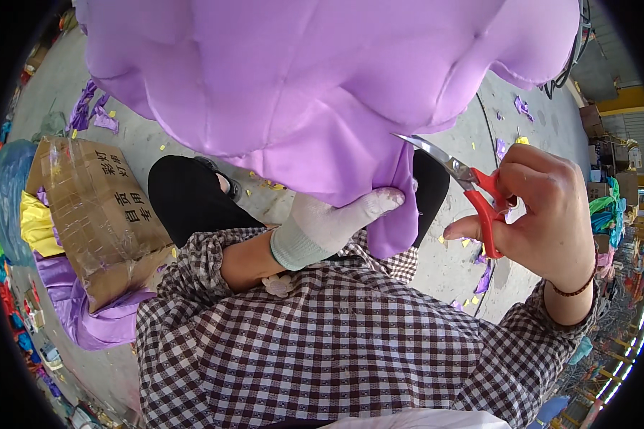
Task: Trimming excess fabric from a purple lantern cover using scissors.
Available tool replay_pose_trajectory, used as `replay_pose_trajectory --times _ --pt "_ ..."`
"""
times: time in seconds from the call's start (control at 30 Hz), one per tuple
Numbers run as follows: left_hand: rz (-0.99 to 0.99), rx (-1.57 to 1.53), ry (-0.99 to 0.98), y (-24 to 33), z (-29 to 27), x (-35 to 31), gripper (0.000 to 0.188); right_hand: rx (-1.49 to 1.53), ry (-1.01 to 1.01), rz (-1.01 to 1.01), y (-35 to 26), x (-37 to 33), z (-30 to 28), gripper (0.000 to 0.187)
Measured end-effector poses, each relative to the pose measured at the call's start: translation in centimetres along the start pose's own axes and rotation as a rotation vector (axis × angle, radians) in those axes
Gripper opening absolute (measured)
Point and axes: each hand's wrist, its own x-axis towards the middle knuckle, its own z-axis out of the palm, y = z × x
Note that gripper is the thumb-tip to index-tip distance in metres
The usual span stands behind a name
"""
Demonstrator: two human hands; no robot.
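Note:
A large puffed form covered in purple satin fabric point(265, 64) fills the top of the view, with seams running over it and a loose flap hanging at its lower edge. My left hand point(340, 218), in a white glove, pinches that flap between thumb and fingers; the fingers behind the cloth are hidden. In my bare right hand point(544, 207) is a pair of scissors point(485, 207) with red handles. Its blades point up and left, the tips touching or just in front of the fabric beside the flap; I cannot tell which.
To the left stands a cardboard box point(104, 207), with yellow cloth point(39, 225) and purple cloth point(86, 314) beside it. Purple scraps point(522, 109) and small yellow bits litter the grey floor point(436, 279). A dark cable point(488, 121) crosses the floor at right.

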Motion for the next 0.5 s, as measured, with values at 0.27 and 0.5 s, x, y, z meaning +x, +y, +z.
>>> replay_pose_trajectory --times 0.27,0.5 --pt "0.028 -0.007 0.015 0.5 0.2 0.1 0.025 0.023 -0.009 0.006 0.1 -0.2 0.0 0.063" --pt "0.036 -0.006 -0.009 1.4 0.2 0.2 0.025 0.061 -0.033 0.021 0.6 -0.6 0.5 0.064"
